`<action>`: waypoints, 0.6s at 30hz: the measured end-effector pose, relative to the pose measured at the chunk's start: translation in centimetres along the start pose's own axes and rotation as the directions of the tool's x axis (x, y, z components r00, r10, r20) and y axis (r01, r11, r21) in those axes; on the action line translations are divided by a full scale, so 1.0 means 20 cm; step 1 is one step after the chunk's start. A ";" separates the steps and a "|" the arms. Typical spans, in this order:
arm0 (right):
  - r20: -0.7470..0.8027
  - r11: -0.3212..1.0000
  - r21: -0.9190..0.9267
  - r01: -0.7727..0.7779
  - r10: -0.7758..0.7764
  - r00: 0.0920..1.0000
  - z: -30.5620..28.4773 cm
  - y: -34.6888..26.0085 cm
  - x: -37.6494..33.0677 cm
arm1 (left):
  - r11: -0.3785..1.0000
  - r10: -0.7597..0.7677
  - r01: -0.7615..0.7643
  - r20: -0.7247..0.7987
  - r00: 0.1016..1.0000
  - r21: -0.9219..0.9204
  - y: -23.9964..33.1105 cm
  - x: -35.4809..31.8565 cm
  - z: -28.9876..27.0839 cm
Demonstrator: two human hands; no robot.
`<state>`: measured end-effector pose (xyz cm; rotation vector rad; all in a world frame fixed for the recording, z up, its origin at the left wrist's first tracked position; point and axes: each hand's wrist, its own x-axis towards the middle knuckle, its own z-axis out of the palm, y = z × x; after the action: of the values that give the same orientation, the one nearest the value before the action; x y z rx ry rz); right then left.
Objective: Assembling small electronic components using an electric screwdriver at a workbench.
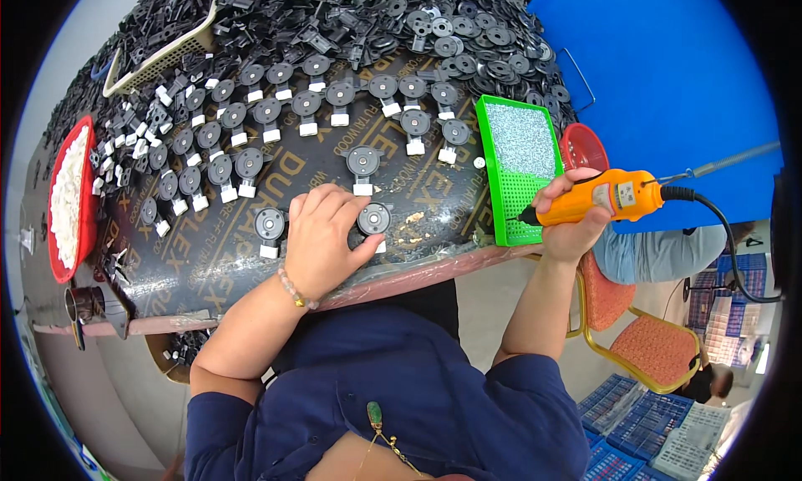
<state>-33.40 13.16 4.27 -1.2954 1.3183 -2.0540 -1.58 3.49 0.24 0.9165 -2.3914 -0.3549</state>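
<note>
My left hand is lowered onto the dark tabletop, its thumb and forefinger around a black round part with a white end. A similar black round part lies just left of this hand, and another lies beyond its fingertips. My right hand grips an orange electric screwdriver held level, its dark tip pointing left over the lower part of a green tray. Small silvery screws fill the tray's far part. A spring and a black cable run from the screwdriver's back end.
Rows of assembled black parts with white ends lie across the table. Heaps of loose black pieces cover the far side, with a cream basket. A red tray of white pieces stands left; a red bowl sits right. Chairs stand nearby.
</note>
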 end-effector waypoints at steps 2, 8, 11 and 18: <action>-0.025 1.000 0.010 -0.007 0.008 1.000 -0.01 0.01 -0.02 | 1.000 0.004 -0.004 0.004 1.000 0.004 0.00 0.00 0.00; -0.073 1.000 0.016 -0.004 0.005 0.997 -0.01 0.02 -0.03 | 1.000 0.010 -0.010 0.015 1.000 0.004 0.00 0.00 0.00; -0.051 1.000 -0.001 -0.006 0.006 0.999 -0.01 0.02 -0.04 | 1.000 0.006 -0.006 0.012 1.000 0.008 0.00 -0.01 0.00; -0.040 0.994 0.038 0.099 -0.097 0.994 0.07 -0.14 -0.03 | 1.000 -0.004 0.004 0.003 1.000 0.003 0.00 -0.01 0.00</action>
<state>-31.43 14.24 6.56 -1.3343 1.2459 -2.1704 -1.55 3.63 0.25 0.9224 -2.3939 -0.3541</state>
